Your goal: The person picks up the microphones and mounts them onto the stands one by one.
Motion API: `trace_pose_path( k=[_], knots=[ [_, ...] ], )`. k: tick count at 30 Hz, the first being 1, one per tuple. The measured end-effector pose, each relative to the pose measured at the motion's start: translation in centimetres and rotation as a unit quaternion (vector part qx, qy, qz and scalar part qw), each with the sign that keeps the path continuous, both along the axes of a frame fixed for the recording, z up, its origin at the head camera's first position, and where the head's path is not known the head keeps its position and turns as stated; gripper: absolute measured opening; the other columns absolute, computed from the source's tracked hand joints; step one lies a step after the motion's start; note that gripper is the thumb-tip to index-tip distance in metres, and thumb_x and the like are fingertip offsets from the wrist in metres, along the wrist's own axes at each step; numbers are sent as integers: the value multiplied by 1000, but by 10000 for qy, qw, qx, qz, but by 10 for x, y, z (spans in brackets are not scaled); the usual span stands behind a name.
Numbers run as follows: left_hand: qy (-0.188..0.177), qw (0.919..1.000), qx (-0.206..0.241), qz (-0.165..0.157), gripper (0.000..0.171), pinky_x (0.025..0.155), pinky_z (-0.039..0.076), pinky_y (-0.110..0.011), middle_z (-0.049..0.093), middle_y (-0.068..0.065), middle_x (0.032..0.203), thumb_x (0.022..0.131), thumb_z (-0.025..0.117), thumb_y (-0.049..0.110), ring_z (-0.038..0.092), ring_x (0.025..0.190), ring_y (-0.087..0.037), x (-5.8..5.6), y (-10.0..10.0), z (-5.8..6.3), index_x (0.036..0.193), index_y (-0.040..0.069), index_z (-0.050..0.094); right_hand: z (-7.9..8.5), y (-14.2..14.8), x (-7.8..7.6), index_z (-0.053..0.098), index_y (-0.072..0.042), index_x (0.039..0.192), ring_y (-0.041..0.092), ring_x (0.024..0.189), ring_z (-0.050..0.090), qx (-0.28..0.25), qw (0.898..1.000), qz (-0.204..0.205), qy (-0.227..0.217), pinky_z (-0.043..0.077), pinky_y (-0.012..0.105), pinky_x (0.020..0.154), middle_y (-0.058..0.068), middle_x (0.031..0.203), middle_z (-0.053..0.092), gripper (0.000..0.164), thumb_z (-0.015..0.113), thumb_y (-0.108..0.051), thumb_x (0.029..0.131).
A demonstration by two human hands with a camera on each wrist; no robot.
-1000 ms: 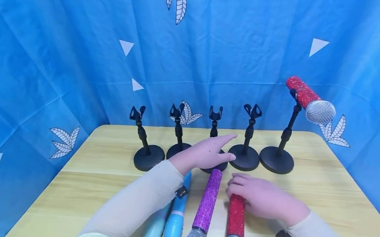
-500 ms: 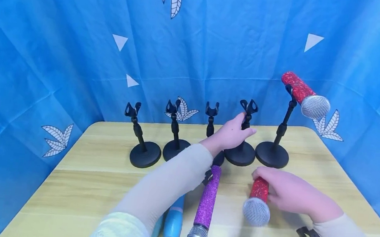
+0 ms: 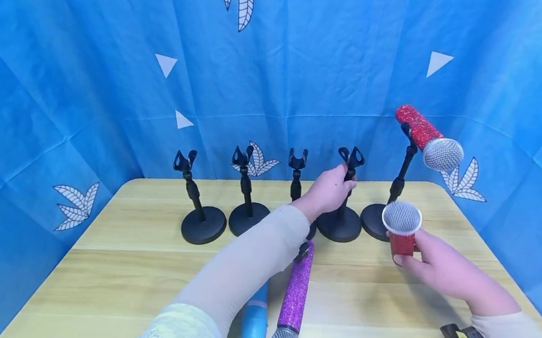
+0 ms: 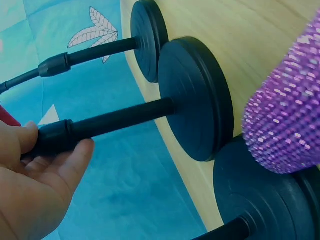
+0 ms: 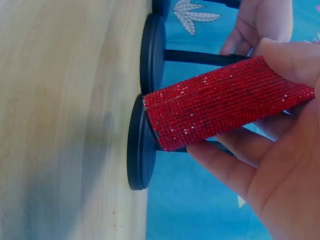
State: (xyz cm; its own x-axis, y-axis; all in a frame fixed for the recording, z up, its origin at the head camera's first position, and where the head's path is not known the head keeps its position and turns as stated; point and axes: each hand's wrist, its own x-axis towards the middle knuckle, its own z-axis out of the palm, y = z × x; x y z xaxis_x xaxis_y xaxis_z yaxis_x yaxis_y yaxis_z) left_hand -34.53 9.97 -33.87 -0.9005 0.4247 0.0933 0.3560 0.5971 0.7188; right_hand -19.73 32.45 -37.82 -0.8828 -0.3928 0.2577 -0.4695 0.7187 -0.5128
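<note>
My left hand (image 3: 330, 189) grips the upper pole of a black microphone stand (image 3: 339, 223), second from the right in the row; the left wrist view shows thumb and fingers around its collar (image 4: 55, 137). My right hand (image 3: 444, 264) holds a red glittery microphone (image 3: 401, 243) above the table, its silver mesh head tipped up toward me. In the right wrist view the fingers curl round the red handle (image 5: 225, 102). A purple glittery microphone (image 3: 295, 295) lies on the table below my left forearm. Beside it lies a blue microphone (image 3: 254, 324), partly hidden by the sleeve.
At the far right, another stand (image 3: 397, 190) carries a second red microphone (image 3: 419, 127) in its clip. Farther left stand more black stands, including the leftmost one (image 3: 203, 222), with nothing in their clips. A blue patterned curtain (image 3: 113, 64) hangs behind the wooden table (image 3: 142, 265).
My left hand has reached right and taken hold of the stand's pole. My right hand has lifted the red microphone off the table, moved it right and forward, and tipped its head up.
</note>
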Motion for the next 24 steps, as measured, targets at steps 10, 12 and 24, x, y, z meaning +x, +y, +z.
trace_pose_path(
  k=[10, 12, 24],
  knots=[
    [70, 9978, -382, -528, 9, 79, 51, -29, 62, 5, 95, 105, 56, 30, 59, 88, -11, 23, -13, 0, 105, 21, 56, 6, -2, -7, 47, -6, 138, 36, 110, 65, -123, 9994, -337, -15, 54, 49, 90, 14, 123, 66, 51, 71, -7, 93],
    [33, 9967, -413, -696, 9, 77, 50, -28, 63, 5, 94, 105, 56, 29, 60, 87, -11, 27, -17, 0, 104, 20, 58, 8, -4, -8, 45, -8, 142, 39, 111, 65, -159, 9993, -320, 67, 53, 56, 90, 16, 126, 65, 58, 73, -5, 91],
    [95, 9890, -383, -1426, 7, 90, 51, -31, 65, 10, 97, 106, 56, 27, 61, 94, -5, 54, -43, -1, 107, 23, 61, 29, -33, -18, 48, -10, 143, 39, 121, 57, -802, 9951, -329, 486, 46, 64, 94, 15, 131, 61, 57, 73, -5, 93]
  ],
)
